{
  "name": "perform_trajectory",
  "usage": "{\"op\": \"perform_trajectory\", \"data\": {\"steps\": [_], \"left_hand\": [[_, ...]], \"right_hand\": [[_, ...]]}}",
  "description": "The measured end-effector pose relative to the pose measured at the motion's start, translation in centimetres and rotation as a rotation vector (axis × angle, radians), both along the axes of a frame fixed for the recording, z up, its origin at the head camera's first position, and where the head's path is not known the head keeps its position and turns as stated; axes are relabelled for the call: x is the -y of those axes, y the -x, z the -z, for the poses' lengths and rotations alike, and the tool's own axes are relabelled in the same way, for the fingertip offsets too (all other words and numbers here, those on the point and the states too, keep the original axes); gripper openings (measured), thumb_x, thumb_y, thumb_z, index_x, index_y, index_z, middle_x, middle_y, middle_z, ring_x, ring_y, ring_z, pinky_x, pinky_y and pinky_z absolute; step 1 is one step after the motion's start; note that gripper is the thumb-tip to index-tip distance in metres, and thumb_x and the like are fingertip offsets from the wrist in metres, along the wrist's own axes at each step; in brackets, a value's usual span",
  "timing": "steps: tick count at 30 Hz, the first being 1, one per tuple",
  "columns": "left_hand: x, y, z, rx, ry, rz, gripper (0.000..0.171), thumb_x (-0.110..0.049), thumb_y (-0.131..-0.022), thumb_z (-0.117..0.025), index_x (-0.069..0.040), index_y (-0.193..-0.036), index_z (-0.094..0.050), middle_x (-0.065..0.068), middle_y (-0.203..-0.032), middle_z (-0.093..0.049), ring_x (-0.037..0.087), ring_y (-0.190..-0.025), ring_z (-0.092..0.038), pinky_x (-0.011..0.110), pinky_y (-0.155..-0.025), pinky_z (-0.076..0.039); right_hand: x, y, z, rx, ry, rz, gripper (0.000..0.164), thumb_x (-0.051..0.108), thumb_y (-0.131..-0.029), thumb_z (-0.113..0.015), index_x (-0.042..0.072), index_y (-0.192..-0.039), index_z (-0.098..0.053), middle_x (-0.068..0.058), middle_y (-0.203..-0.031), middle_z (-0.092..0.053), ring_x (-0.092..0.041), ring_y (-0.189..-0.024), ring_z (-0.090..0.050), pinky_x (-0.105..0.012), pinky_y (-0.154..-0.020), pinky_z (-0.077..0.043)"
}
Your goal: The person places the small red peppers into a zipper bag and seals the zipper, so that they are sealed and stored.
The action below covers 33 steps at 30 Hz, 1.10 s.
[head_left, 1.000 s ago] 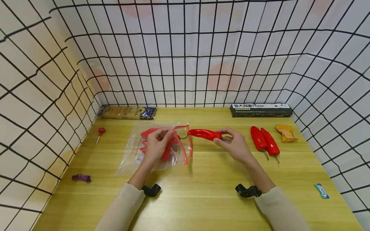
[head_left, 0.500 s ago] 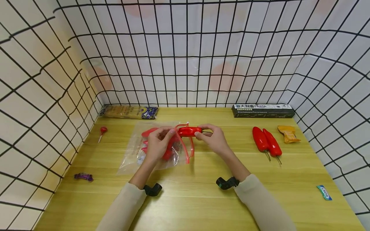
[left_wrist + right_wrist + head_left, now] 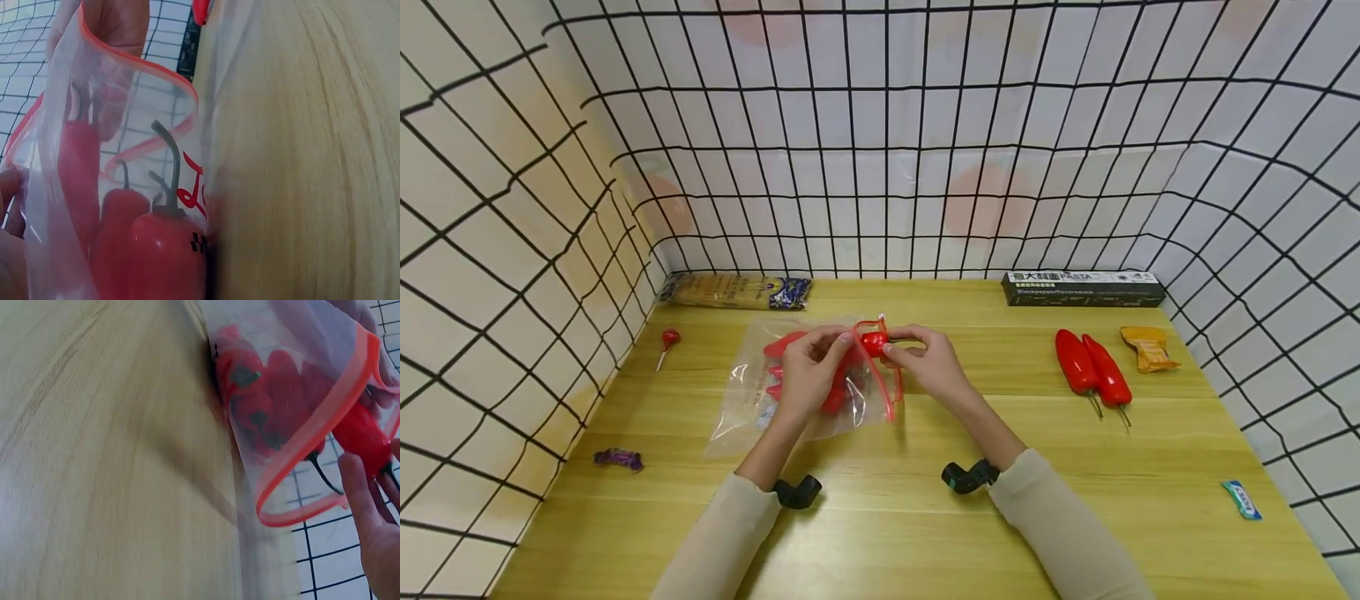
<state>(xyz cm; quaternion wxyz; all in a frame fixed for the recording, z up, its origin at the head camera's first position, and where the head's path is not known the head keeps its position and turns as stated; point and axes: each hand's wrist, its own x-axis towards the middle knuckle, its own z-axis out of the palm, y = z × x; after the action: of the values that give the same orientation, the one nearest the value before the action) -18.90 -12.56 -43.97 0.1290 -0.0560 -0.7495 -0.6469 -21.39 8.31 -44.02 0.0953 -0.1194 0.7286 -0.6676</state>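
Observation:
A clear zip bag point(image 3: 737, 417) with a red-edged mouth lies on its side, several red peppers point(image 3: 165, 250) inside it. My left hand point(image 3: 803, 375) pinches the bag's upper edge close to the mouth. With thumb and fingers, my right hand point(image 3: 931, 362) grips the stem end of a long red pepper point(image 3: 364, 439). Most of that pepper is within the bag; its stem end still sticks out at the mouth. My left hand and the plastic partly hide the peppers in the head view.
Two red peppers point(image 3: 1078, 362) lie at the right beside an orange packet point(image 3: 1148, 347). A pasta box point(image 3: 1082, 289) and a noodle packet point(image 3: 733, 292) stand along the black grid wall. A lollipop point(image 3: 669, 337), purple candy point(image 3: 618, 458) and small blue-white packet point(image 3: 1242, 500) lie near the sides.
My right hand has moved left, carrying the red pepper from outside the bag's mouth to mostly inside it. My left hand has kept its hold on the bag's edge.

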Motion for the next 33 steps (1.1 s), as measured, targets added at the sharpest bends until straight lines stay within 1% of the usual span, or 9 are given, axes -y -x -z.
{"op": "perform_trajectory", "data": {"steps": [5,13,14,17,20,24,27,30,33], "left_hand": [[0.2,0.3,0.4,-0.025,-0.005,-0.014,0.029,-0.04,-0.087,-0.07,-0.016,-0.102,-0.074,0.004,-0.095,-0.074,0.034,-0.089,-0.068,0.022,-0.075,-0.056],[0.1,0.2,0.3,-0.013,0.004,0.0,0.026,-0.038,-0.088,-0.069,-0.017,-0.102,-0.074,0.003,-0.097,-0.074,0.019,-0.088,-0.069,0.024,-0.079,-0.056],[0.1,0.2,0.4,-0.015,0.002,0.003,0.025,-0.038,-0.089,-0.069,-0.017,-0.102,-0.074,0.003,-0.098,-0.074,0.018,-0.088,-0.069,0.024,-0.08,-0.057],[0.2,0.2,0.4,-0.009,0.0,0.005,0.024,-0.037,-0.088,-0.069,-0.017,-0.102,-0.074,0.002,-0.099,-0.074,0.018,-0.089,-0.069,0.024,-0.08,-0.057],[0.3,0.4,0.9,0.002,0.005,-0.002,0.027,-0.041,-0.087,-0.07,-0.019,-0.103,-0.073,0.0,-0.099,-0.074,0.016,-0.089,-0.069,0.025,-0.08,-0.057],[0.3,0.5,0.9,0.015,-0.001,-0.006,0.028,-0.042,-0.087,-0.07,-0.019,-0.104,-0.073,0.0,-0.099,-0.074,0.016,-0.088,-0.069,0.025,-0.078,-0.057],[0.3,0.5,1.0,0.017,-0.007,-0.002,0.028,-0.042,-0.087,-0.07,-0.019,-0.103,-0.074,0.0,-0.098,-0.074,0.016,-0.088,-0.069,0.025,-0.078,-0.057],[0.3,0.5,1.1,0.016,-0.009,0.002,0.028,-0.042,-0.087,-0.07,-0.02,-0.104,-0.074,0.001,-0.099,-0.074,0.016,-0.089,-0.069,0.025,-0.08,-0.057],[0.4,0.5,1.1,0.017,-0.006,-0.001,0.029,-0.043,-0.087,-0.069,-0.02,-0.104,-0.073,0.0,-0.1,-0.074,0.015,-0.091,-0.069,0.025,-0.081,-0.057]], "right_hand": [[-0.7,-0.4,-0.1,-0.002,0.017,-0.059,0.034,0.015,-0.097,-0.06,0.006,-0.13,-0.056,-0.014,-0.129,-0.055,-0.034,-0.106,-0.067,-0.051,-0.095,-0.051],[-3.1,-2.0,-0.7,-0.105,-0.077,0.079,0.04,0.039,-0.099,-0.055,0.018,-0.133,-0.05,-0.006,-0.129,-0.056,-0.033,-0.11,-0.065,-0.041,-0.089,-0.056],[-3.3,-2.6,-1.3,-0.118,-0.086,0.087,0.039,0.037,-0.1,-0.053,0.016,-0.132,-0.051,-0.008,-0.127,-0.057,-0.033,-0.109,-0.065,-0.039,-0.087,-0.057],[-3.5,-3.6,-2.0,-0.141,-0.101,0.07,0.038,0.037,-0.101,-0.05,0.016,-0.132,-0.051,-0.009,-0.127,-0.059,-0.033,-0.107,-0.065,-0.044,-0.088,-0.056],[-3.0,-4.0,-2.2,-0.079,-0.063,-0.035,0.039,0.033,-0.103,-0.047,0.011,-0.136,-0.047,-0.016,-0.131,-0.057,-0.039,-0.112,-0.061,-0.049,-0.092,-0.054],[-2.0,-3.8,-0.8,0.054,-0.013,-0.135,0.044,0.031,-0.105,-0.043,0.003,-0.139,-0.043,-0.023,-0.133,-0.054,-0.044,-0.116,-0.058,-0.05,-0.095,-0.052],[-1.4,-4.1,-0.2,0.096,0.011,-0.108,0.044,0.027,-0.105,-0.043,-0.001,-0.138,-0.043,-0.025,-0.132,-0.055,-0.043,-0.113,-0.061,-0.047,-0.093,-0.054],[-1.2,-4.5,0.1,0.079,0.04,-0.058,0.041,0.025,-0.105,-0.044,-0.002,-0.135,-0.045,-0.028,-0.129,-0.056,-0.041,-0.107,-0.064,-0.047,-0.092,-0.054],[-1.1,-4.7,0.1,0.059,0.083,-0.056,0.041,0.025,-0.105,-0.043,-0.004,-0.134,-0.044,-0.029,-0.127,-0.056,-0.041,-0.107,-0.065,-0.047,-0.093,-0.053]]}}
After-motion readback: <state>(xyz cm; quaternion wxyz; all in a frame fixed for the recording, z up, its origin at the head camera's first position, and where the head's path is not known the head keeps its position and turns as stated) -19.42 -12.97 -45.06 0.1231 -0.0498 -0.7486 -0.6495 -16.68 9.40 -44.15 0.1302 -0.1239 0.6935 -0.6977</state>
